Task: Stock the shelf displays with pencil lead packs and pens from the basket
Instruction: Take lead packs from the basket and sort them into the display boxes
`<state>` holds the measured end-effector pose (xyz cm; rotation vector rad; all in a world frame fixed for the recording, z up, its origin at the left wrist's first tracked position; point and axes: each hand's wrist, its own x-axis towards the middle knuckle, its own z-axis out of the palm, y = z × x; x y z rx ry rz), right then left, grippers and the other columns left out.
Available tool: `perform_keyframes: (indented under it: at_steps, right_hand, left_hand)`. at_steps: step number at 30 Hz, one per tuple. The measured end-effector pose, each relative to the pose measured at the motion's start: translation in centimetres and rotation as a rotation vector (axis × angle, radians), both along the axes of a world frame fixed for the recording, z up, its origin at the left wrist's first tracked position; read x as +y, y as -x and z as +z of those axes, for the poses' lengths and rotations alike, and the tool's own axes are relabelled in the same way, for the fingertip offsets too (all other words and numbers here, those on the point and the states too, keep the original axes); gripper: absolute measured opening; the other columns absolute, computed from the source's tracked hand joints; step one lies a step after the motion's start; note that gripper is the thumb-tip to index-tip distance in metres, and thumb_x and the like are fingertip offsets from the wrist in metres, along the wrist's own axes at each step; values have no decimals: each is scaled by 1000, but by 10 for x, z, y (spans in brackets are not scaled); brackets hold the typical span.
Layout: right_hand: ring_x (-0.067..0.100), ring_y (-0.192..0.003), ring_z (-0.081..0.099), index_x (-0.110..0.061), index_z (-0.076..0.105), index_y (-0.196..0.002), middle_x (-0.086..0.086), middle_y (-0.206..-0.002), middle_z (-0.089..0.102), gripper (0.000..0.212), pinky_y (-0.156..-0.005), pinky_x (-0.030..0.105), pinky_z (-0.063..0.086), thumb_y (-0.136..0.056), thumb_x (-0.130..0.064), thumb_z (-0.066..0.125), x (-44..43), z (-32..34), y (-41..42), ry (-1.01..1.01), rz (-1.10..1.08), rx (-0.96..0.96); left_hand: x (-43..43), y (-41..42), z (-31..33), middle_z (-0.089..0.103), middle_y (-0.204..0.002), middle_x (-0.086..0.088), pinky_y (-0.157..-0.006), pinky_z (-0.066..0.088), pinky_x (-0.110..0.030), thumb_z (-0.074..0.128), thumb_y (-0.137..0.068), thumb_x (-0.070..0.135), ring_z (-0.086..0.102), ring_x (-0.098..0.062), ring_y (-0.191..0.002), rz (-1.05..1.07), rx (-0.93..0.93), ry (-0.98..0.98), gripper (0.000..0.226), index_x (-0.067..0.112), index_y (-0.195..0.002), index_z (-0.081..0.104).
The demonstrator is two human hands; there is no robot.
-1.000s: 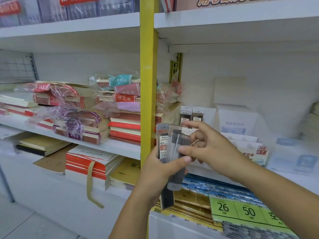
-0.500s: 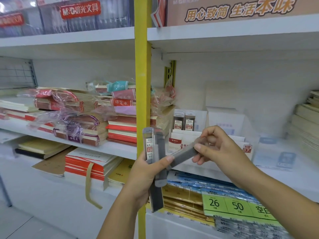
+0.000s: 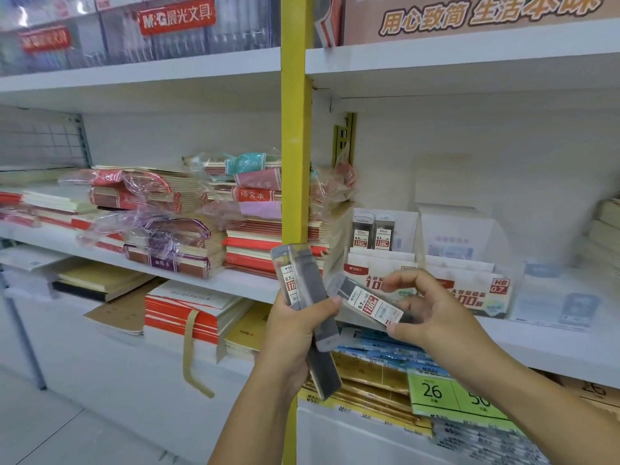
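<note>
Yellow post (image 3: 292, 162), display box (image 3: 476, 283) behind hands | left hand (image 3: 292, 333) grips pack stack (image 3: 303, 276) | right hand (image 3: 436, 317) pinches lone pack (image 3: 369, 302)

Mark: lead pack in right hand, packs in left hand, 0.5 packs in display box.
Right-hand pack (image 3: 369, 305): head view, on its red-and-white label.
Left-hand packs (image 3: 307, 273): head view, front pack's dark body.
Display-box packs (image 3: 361, 234): head view, left pack's label.
</note>
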<state>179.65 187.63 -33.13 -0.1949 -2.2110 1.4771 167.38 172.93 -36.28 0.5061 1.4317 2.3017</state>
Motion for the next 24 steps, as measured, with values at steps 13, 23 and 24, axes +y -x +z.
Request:
perform_keyframes:
  at_steps: [13, 23, 24]
  right_hand:
    - [10, -81, 72, -54, 52, -102, -9, -93, 72, 52, -67, 30, 59, -81, -11, 73, 23, 64, 5, -315, -156, 145]
    - [2, -68, 67, -38, 45, -89, -10, -86, 68, 31, -67, 28, 51, -89, -16, 66, 115, 111, 18, -701, -489, 72]
    - [-1, -65, 67, -37, 47, -89, -8, -86, 68, 30, -64, 24, 52, -89, -14, 66, 118, 108, 22, -699, -473, 36]
  left_hand:
    - [10, 5, 5, 78, -87, 4, -59, 55, -20, 85, -78, 23, 75, -15, -74, -105, 164, 59, 39, 29, -109, 64]
    - [42, 2, 6, 77, -87, 4, -63, 56, -21, 82, -57, 54, 72, -13, -67, -143, 215, 99, 57, 35, -108, 64]
    - [44, 2, 5, 77, -87, 3, -63, 56, -22, 83, -61, 51, 72, -13, -67, -149, 214, 100, 54, 34, -109, 64]
